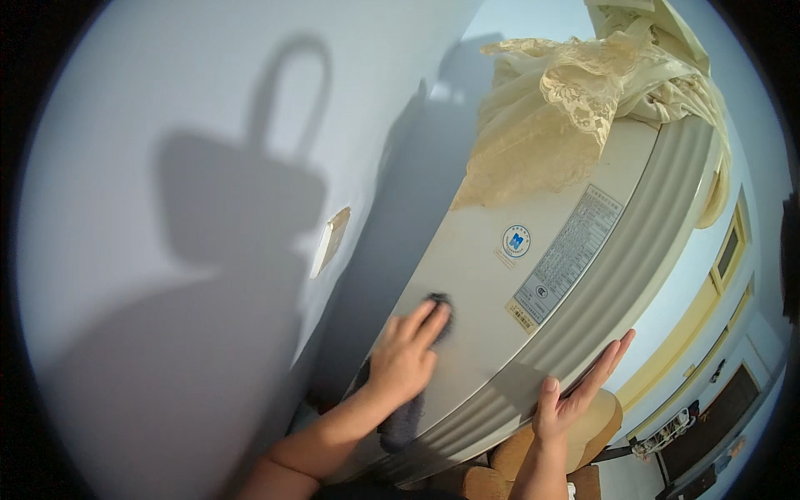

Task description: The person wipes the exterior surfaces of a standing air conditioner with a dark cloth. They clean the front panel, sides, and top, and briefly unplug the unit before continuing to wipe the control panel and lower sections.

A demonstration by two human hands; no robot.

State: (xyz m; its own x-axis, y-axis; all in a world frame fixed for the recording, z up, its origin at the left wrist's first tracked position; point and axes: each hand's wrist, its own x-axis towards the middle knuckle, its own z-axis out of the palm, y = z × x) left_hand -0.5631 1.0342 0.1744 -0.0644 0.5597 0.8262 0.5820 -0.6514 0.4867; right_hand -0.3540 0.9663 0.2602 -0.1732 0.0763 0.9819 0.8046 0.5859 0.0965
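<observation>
You're apparently wiping the appliance (467, 267): left hand (404, 358) pressing dark cloth (439, 297), grip unclear; right hand (571, 404) spreading near; next likely needing even pressure.

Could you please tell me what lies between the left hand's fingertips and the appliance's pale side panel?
A dark cloth, somewhat blurred, lies between the left hand and the side panel, as the head view shows.

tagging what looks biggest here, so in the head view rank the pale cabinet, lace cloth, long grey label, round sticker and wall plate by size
1. Pale cabinet
2. Lace cloth
3. Long grey label
Unranked: round sticker and wall plate; close in area, the plate seen at a slant
</observation>
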